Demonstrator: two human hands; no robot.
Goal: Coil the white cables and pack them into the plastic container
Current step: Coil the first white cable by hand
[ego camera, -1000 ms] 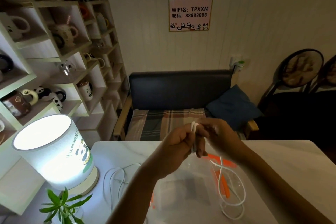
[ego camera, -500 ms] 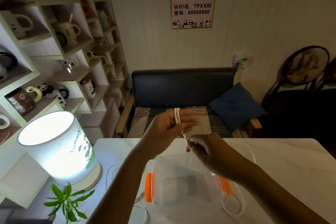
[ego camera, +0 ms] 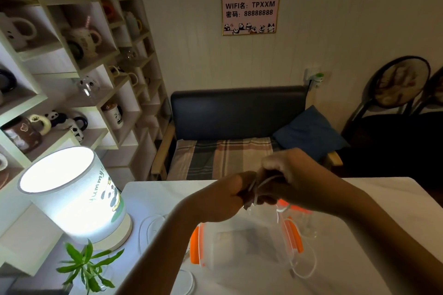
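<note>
Both hands meet above the table. My left hand (ego camera: pixel 227 195) is closed on a small bundle of white cable (ego camera: pixel 256 189), and my right hand (ego camera: pixel 287 175) grips the same cable just beside it, fingers curled over the loops. The cable's loose end hangs down past the clear plastic container (ego camera: pixel 242 244) with orange clips and trails in a loop on the table at the right. A second white cable (ego camera: pixel 149 225) lies loose on the table left of the container.
A lit cylindrical lamp (ego camera: pixel 72 196) stands at the table's left, with a small green plant (ego camera: pixel 86 266) in front of it. A white round object (ego camera: pixel 185 282) sits at the near edge. Mug shelves fill the left wall; a bench lies beyond the table.
My right hand rose from below and joined my left hand at the cable bundle. My left hand dropped lower, closer to the container.
</note>
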